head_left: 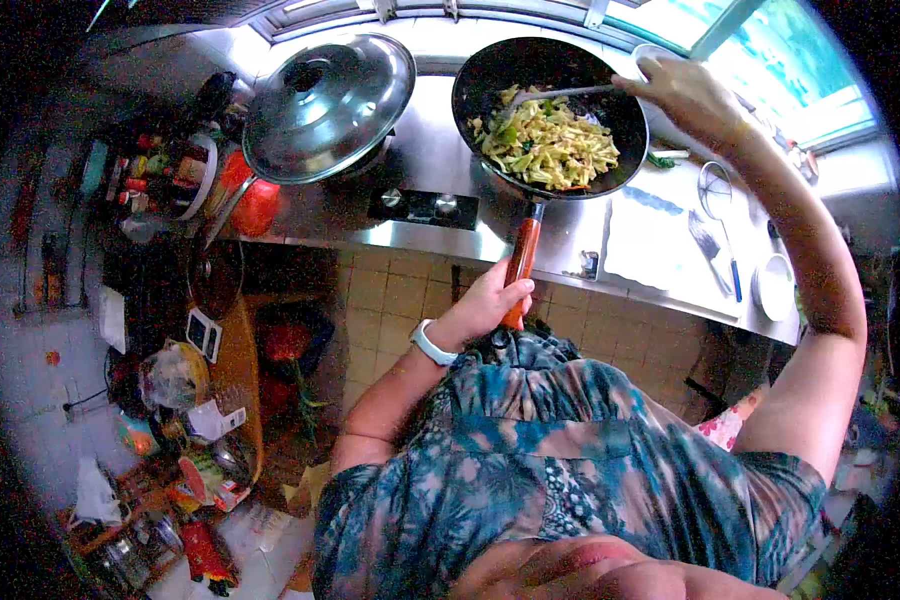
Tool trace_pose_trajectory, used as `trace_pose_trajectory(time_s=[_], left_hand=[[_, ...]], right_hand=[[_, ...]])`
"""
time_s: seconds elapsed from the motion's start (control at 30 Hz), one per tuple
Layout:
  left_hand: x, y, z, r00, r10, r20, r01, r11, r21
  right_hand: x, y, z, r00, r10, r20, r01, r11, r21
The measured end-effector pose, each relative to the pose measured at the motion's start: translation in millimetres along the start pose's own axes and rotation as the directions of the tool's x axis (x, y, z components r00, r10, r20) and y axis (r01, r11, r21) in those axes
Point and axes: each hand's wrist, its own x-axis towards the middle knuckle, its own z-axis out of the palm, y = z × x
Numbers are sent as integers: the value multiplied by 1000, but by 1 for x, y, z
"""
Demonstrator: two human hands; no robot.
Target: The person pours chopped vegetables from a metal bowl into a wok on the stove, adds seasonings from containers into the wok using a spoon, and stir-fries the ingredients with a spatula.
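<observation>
A dark wok (pixel 485 80) sits on the stove with chopped yellow-green vegetables (pixel 550 145) in it. My left hand (pixel 490 300) is wrapped round the wok's reddish-brown handle (pixel 525 245). At the wok's upper right rim, my right hand (pixel 685 95) grips the end of a light-coloured spatula (pixel 575 91), whose head rests among the vegetables. A pale bowl (pixel 650 54) stands just behind my right hand and is partly hidden by it.
A large lidded pan (pixel 340 105) stands left of the wok, beside a red bag (pixel 255 200). To the right are a white board (pixel 650 240), a strainer (pixel 715 190), a spatula (pixel 705 240) and white bowls (pixel 773 285). A cluttered wooden table (pixel 242 370) is at lower left.
</observation>
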Motion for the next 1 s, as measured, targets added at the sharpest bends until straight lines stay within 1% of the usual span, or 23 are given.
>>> trace_pose_trajectory(time_s=[0.07, 0.1, 0.13, 0.17, 0.2, 0.23, 0.27, 0.3, 0.4, 0.47, 0.5, 0.57, 0.6, 0.63, 0.7, 0.73, 0.77, 0.83, 0.87, 0.9, 0.97, 1.0], left_hand=[[1, 6, 0, 1000, 1, 0, -1, 999, -36], [1, 5, -1, 1000, 1, 0, -1, 999, -36], [3, 4, -4, 1000, 4, 12, -3, 1000, -23], [4, 2, -5, 1000, 4, 16, -4, 1000, -12], [5, 1, -5, 999, -4, 33, 5, 1000, -9], [6, 1, -6, 1000, -9, 8, 9, 1000, -12], [6, 0, -6, 1000, -18, -7, 18, 1000, -12], [8, -1, -5, 1000, -23, 9, 23, 1000, -4], [9, -1, -6, 999, -32, -4, 32, 999, -9], [11, -4, -6, 1000, -23, 13, 24, 999, -33], [13, -5, -7, 999, -29, 27, 30, 999, -23], [14, -10, -7, 1000, -22, 16, 22, 999, -23], [14, -9, -7, 999, -25, 23, 25, 999, -19], [13, -8, -6, 1000, -15, 24, 15, 1000, -21], [13, -9, -6, 999, -11, 39, 12, 1000, -18], [14, -9, -6, 999, -18, 44, 18, 1000, -11], [12, -9, -10, 998, -24, 57, 24, 1000, -12], [15, -11, -7, 998, -33, 53, 34, 999, -11], [16, -11, -8, 998, -42, 45, 42, 999, -2], [17, -14, -8, 998, -42, 44, 43, 999, -9], [17, -10, -4, 999, -34, 41, 35, 999, -26], [16, -12, -5, 999, -34, 38, 35, 999, -22]], right_hand=[[-24, -14, -12, 994, 103, 29, -102, 995, -25], [-25, -13, -12, 997, 57, -56, -62, 995, -77], [-42, -24, -16, 988, 134, 79, -125, 986, -107], [-60, -39, -21, 957, 205, 207, -178, 974, -139], [-74, -49, -22, 945, 240, 224, -211, 966, -145], [-77, -55, -27, 937, 263, 228, -233, 961, -150], [-80, -61, -39, 914, 308, 265, -296, 951, -86], [-92, -65, -47, 898, 381, 221, -365, 925, -107], [-97, -75, -72, 874, 425, 238, -416, 905, -88], [-101, -90, -92, 804, 492, 335, -496, 865, -80], [-103, -108, -99, 792, 476, 382, -460, 877, -139], [-102, -119, -96, 767, 471, 435, -479, 872, -99], [-111, -129, -76, 781, 480, 400, -488, 868, -89], [-105, -129, -81, 780, 467, 417, -485, 872, -70], [-105, -138, -37, 749, 512, 420, -539, 840, -62], [-108, -136, -29, 793, 491, 360, -517, 856, -28], [-101, -135, -26, 791, 490, 366, -515, 857, -36], [-93, -127, -12, 699, 572, 428, -612, 789, -54], [-105, -116, -1, 684, 586, 434, -655, 756, 12], [-98, -112, -25, 657, 613, 438, -675, 737, -20], [-107, -106, -35, 720, 640, 269, -658, 752, -28], [-103, -107, -35, 720, 641, 267, -660, 751, -25]])
